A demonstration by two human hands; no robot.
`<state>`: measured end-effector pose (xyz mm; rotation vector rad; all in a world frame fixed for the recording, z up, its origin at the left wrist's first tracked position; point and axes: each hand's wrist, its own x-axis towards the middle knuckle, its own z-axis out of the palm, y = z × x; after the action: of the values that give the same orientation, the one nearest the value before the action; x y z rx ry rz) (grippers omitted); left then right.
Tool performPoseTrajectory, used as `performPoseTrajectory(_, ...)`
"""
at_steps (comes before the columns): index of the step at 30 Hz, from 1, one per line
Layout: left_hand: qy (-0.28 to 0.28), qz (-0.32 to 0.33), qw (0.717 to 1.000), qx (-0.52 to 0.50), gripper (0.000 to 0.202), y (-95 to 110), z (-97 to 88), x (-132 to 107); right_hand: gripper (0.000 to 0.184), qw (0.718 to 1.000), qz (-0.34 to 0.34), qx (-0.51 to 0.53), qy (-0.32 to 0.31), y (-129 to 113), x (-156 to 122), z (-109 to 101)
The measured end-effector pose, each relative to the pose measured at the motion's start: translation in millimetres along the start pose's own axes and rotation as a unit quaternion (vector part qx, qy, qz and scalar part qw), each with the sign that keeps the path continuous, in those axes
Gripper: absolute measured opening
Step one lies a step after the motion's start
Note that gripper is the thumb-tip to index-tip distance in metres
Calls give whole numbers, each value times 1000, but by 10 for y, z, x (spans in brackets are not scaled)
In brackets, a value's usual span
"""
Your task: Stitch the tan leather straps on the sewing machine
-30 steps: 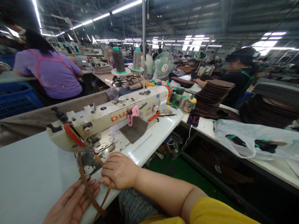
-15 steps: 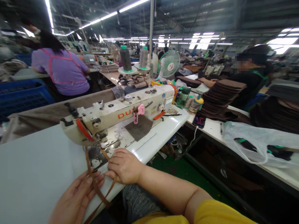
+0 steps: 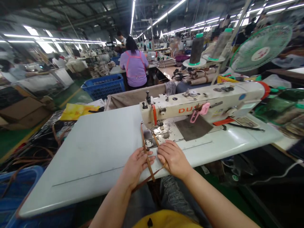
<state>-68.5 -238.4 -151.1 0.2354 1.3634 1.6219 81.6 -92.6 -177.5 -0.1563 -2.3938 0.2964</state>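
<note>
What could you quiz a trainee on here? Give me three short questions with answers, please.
1. What is the left hand touching?
2. True or false: the fan is at the far left of the picture.
3. The big letters on the sewing machine are: A green; B orange; C black.

Key: 1. A brown strap. 2. False; the fan is on the right side of the picture. 3. B.
</note>
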Motion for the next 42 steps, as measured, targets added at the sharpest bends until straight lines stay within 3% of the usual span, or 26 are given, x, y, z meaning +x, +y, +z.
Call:
performPoseTrajectory(6, -196, -76, 975, 68, 39, 94, -78, -102, 24, 1000, -7, 0, 9, 14, 9, 16)
performPoseTrajectory(7, -187, -74, 978, 58, 41, 115, -79, -100, 24, 1000, -7, 0, 10, 18, 8, 21)
performPoseTrajectory(10, -70, -24, 997, 4, 41, 146, -58, -47, 24, 1000, -4, 0, 10, 25, 4, 32)
performPoseTrajectory(12, -20, 2, 1000, -22, 43, 130, -37, -5, 24, 1000, -2, 1, 8, 28, 2, 38)
performPoseTrajectory(17, -64, -8, 998, -24, 47, 35, -7, 4, 24, 1000, 0, 1, 6, 27, -2, 47)
performPoseTrajectory(23, -38, -8, 999, -21, 53, 10, 8, -10, 25, 1000, -3, -1, 3, 27, 4, 36)
performPoseTrajectory(31, -26, -16, 999, -20, 92, 13, 36, -11, 24, 1000, -6, -5, 7, 29, 8, 42)
performPoseTrajectory(35, -27, -11, 1000, -9, 98, 22, 21, -56, 23, 1000, -9, -8, 10, 32, 8, 38)
performPoseTrajectory(37, -72, -4, 997, 25, 87, 50, -8, -103, 24, 1000, -9, -9, 11, 30, 7, 37)
performPoseTrajectory(40, -213, -39, 972, 94, 67, 118, -62, -173, 25, 1000, -11, -8, 10, 26, 7, 37)
performPoseTrajectory(42, -230, -59, 967, 90, 57, 151, -81, -179, 25, 1000, -10, -7, 7, 25, 6, 40)
